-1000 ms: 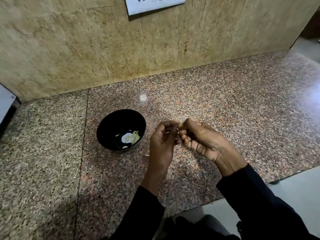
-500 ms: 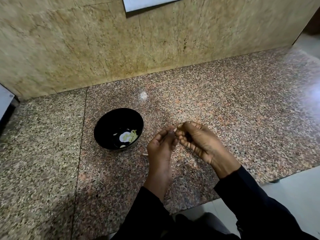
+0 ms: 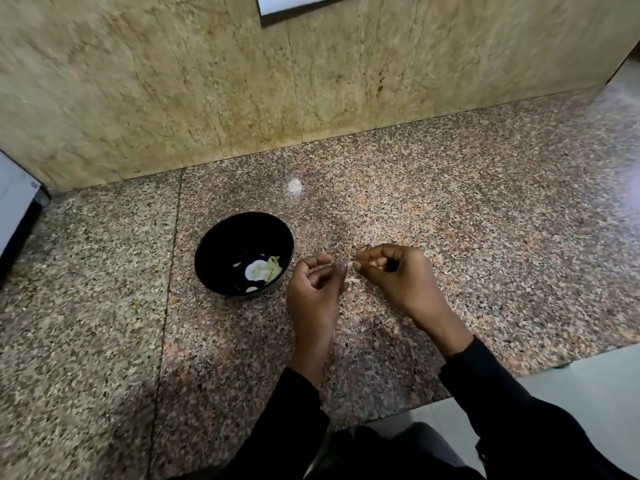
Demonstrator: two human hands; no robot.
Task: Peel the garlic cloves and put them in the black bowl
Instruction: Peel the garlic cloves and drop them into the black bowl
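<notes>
A black bowl (image 3: 221, 247) stands on the granite counter (image 3: 450, 220), left of my hands, with several pale peeled garlic cloves (image 3: 268, 268) in its bottom. My right hand (image 3: 398, 278) has its fingers curled and pinches a small garlic clove (image 3: 355, 264) at the fingertips; most of the clove is hidden. My left hand (image 3: 315, 289) meets it from the left and pinches at the clove's skin. A thin pale strip of peel (image 3: 354, 280) shows just below the fingertips.
A beige stone wall (image 3: 311, 81) rises behind the counter, with a white socket plate (image 3: 294, 3) at the top. A white-and-dark object (image 3: 15, 209) sits at the far left. The counter's front edge runs close to my sleeves; pale floor (image 3: 588, 375) lies below right.
Both hands stay together at the clove and have shifted slightly right of the bowl. A thin strip of peel now shows below the fingertips.
</notes>
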